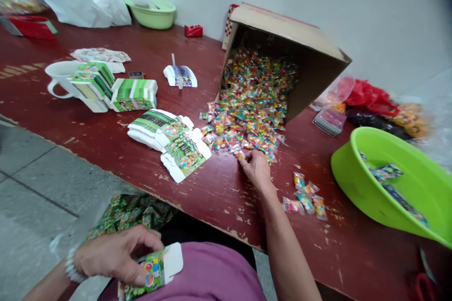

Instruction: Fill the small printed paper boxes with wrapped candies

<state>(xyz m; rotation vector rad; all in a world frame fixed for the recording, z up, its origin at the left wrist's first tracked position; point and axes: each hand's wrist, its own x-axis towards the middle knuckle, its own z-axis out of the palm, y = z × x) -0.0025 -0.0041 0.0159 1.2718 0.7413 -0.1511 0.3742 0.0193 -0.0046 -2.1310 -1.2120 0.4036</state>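
Observation:
My left hand (116, 255) is closed around a small green printed candy box (154, 270) over my lap, its white end flap standing open. Out on the table, my right hand (257, 168) pinches a small clear candy packet (239, 154) at the front edge of a heap. That heap of candy packets (247, 99) spills from a big cardboard box (282, 23) lying on its side. Left of my right hand lie flattened green box blanks (187, 153), fanned over one another. Several loose packets (306, 197) sit apart to the right of my wrist.
A lime-green basin (348, 169) with a few printed pieces stands at the right. Scissors (425, 282) lie near the front right corner. Stacked green boxes (134, 95) and a white mug (58, 75) stand at the left. A bag of green packs (132, 214) sits below the table edge.

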